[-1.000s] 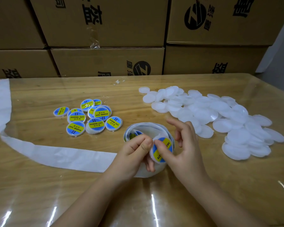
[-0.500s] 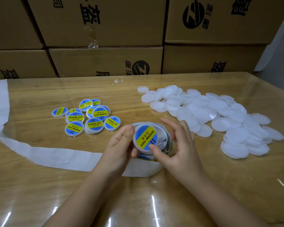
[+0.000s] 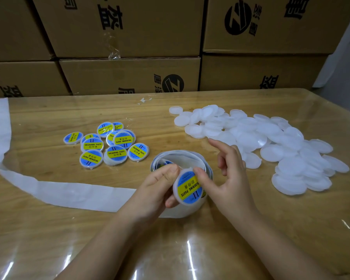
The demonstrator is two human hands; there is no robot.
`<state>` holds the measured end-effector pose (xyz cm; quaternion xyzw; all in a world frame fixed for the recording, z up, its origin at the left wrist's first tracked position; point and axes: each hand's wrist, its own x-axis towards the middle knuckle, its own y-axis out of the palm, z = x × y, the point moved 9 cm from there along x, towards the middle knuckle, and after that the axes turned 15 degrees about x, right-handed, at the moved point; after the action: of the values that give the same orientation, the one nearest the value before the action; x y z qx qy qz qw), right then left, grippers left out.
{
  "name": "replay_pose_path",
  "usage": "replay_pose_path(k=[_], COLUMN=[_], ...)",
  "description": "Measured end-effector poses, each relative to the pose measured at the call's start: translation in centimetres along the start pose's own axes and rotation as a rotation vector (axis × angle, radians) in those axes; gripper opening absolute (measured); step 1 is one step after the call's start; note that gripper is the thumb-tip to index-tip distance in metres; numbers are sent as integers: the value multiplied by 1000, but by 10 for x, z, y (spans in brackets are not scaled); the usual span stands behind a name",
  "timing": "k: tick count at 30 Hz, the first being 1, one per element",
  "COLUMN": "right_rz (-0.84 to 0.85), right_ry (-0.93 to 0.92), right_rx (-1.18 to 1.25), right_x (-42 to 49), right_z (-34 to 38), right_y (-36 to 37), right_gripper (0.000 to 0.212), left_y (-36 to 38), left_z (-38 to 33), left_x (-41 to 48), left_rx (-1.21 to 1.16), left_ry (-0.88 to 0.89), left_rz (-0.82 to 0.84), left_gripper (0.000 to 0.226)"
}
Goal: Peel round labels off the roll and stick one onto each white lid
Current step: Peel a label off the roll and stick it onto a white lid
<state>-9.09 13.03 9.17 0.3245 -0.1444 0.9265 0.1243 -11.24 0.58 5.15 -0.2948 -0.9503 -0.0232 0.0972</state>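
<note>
Right in front of the roll (image 3: 182, 158), your lid (image 3: 187, 199) is tipped on edge now, not facing up like 0.5 s back, so the label (image 3: 190, 187) is on and this 1 looks basically done. Your left hand (image 3: 156, 186) grips its rim; your right hand (image 3: 228, 178) presses the label with its thumb, other fingers loose. Blue-yellow print sits centred and smooth.

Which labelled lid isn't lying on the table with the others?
The labelled lid gripped in the left hand above the label roll, with the right hand pressing its sticker. The other labelled lids lie clustered on the table.
</note>
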Motion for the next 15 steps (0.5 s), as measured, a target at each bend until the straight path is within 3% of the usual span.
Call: replay_pose_path(k=[5,15], right_rz=[1,51], right_ry=[3,-38], right_rx=[-23,-48], right_x=[2,-7], right_z=[-1,9], right_y=[-1,13], right_gripper=[53,54], left_y=[-1,-24], left_z=[-2,-6], left_x=[-1,0], left_rx=[-29,-131], left_ry=[2,3], left_rz=[-6,-208], left_gripper=[35,46])
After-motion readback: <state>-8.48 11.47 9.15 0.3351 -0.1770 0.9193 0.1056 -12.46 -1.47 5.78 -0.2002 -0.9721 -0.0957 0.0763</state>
